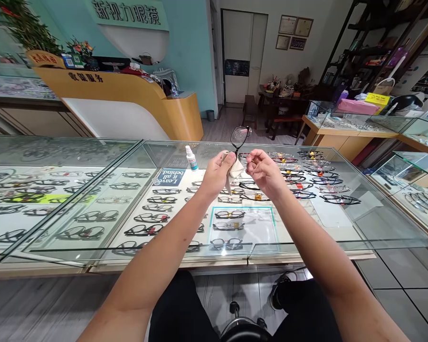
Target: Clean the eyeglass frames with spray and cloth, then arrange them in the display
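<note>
My left hand (219,173) is closed around a pale cleaning cloth (236,169) and the lower part of a pair of dark-framed eyeglasses (240,137). The glasses are held on end above the glass counter, with one lens upright over my fingers and small drops or specks on it. My right hand (265,173) is just to the right of the cloth, its fingers curled and pinched together. What they hold, if anything, is too small to make out. A white spray bottle (191,158) with a blue-green label stands on the counter left of my left hand.
Beneath my arms, the glass display counter (249,248) contains rows of eyeglasses (147,217) and a blue printed card (171,176). A wooden reception desk (183,114) stands beyond it on the left. More glass cases (342,124) are on the right.
</note>
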Motion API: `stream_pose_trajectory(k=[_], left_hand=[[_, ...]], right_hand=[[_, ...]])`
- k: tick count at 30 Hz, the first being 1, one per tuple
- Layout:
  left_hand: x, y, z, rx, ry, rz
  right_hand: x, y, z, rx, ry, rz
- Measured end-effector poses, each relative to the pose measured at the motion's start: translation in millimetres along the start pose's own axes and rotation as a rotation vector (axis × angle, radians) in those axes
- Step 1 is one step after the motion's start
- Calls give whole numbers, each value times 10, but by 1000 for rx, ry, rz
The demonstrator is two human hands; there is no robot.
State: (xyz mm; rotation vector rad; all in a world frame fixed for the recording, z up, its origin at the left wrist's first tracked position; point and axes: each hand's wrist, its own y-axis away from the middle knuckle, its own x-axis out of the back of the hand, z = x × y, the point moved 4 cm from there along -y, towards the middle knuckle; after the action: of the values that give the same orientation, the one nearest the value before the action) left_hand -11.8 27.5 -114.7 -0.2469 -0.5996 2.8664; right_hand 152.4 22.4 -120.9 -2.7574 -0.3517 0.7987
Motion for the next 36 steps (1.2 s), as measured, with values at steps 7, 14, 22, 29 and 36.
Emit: stream_pose_trajectory(k=[7, 14, 22, 29, 36], left_hand=[[-44, 27, -39, 22, -55, -128], [-45, 44, -80, 18, -60, -128], [-117, 92, -58, 72, 31, -207], [-94, 89, -53, 86, 33, -125], [-97, 76, -86, 62, 43, -69]], right_hand=[[-17, 8, -54, 35, -15, 22], [-31, -4, -61, 37, -30, 10], [-18, -13, -49, 40, -18, 4], [-26, 0, -54, 94, 45, 32], [-62, 56, -41, 151, 200, 0]])
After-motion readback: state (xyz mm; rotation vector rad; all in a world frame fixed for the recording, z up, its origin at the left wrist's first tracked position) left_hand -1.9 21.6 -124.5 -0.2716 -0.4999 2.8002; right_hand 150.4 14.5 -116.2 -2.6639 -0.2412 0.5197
